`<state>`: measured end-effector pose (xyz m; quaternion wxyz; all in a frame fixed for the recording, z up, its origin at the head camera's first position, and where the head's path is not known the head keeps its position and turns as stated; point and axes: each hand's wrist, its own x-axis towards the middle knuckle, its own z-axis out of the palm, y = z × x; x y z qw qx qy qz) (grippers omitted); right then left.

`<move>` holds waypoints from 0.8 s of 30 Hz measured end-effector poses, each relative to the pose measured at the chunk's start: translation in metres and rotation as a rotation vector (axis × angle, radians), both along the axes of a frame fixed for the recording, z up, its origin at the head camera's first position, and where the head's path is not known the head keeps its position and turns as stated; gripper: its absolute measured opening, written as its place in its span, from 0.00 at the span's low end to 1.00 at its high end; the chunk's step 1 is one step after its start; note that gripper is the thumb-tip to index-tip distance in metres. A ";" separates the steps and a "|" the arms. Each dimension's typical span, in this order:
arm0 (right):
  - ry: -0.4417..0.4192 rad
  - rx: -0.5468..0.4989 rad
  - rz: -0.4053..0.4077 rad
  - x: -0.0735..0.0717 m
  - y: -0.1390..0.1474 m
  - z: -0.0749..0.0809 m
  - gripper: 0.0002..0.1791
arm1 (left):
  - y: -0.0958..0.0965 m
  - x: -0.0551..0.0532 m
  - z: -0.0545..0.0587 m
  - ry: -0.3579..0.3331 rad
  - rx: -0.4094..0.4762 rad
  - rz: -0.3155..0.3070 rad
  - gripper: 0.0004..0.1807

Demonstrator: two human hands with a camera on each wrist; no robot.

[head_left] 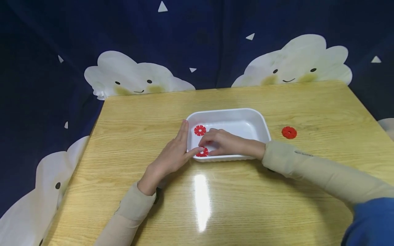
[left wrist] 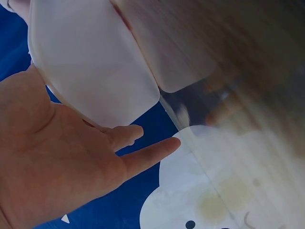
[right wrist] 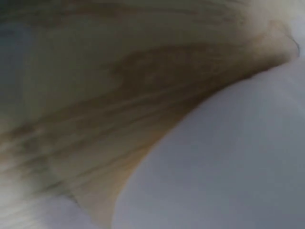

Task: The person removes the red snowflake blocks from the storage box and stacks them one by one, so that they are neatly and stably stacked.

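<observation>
Fingertips first: the right hand (head_left: 226, 141) is down in the near left corner of a white, round-cornered, plastic-looking tray (head_left: 227, 110), fingers bent, thumb and forefinger a little apart about a flat, round, notch-edged disc of red plastic (head_left: 205, 152) — whether they have pinched it, I cannot tell, and the right wrist view is too blurred to settle it. The left hand (head_left: 172, 155) lies straight-fingered along the tray's left end, thumb reaching over the rim at that same near disc, with nothing in its grasp.

Now the handling: the disc looks light, thin and fairly stiff, probably smooth enough to skate on the tray floor, so the edge is the place — thumb and forefinger on opposite sides, the notches giving some bite. Thin pieces like that could bend or chip if squeezed hard. The tray looks light too and might slide; a palm on its end wall should steady it.

Outward again: a second red notched disc (head_left: 202, 130) lies flat at the tray's far left, just beyond the fingers, and a third, thicker-looking red disc (head_left: 285, 132) rests right of the tray on the pale wood-grain table (head_left: 147, 130)
</observation>
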<state>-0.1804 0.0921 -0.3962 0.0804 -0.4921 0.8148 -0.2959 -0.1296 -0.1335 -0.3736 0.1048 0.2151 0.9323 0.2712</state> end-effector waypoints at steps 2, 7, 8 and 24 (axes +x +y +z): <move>-0.001 0.000 -0.006 0.000 -0.001 -0.001 0.15 | 0.000 0.000 0.000 0.002 -0.002 0.002 0.55; -0.012 0.007 -0.018 -0.001 -0.003 -0.002 0.14 | 0.000 0.000 -0.001 0.007 0.002 0.000 0.56; -0.012 0.005 -0.015 -0.001 -0.003 -0.002 0.14 | 0.000 0.000 -0.001 0.007 0.003 0.000 0.56; 0.023 -0.009 -0.019 0.002 -0.005 -0.002 0.14 | 0.001 0.000 -0.001 -0.002 0.002 0.004 0.55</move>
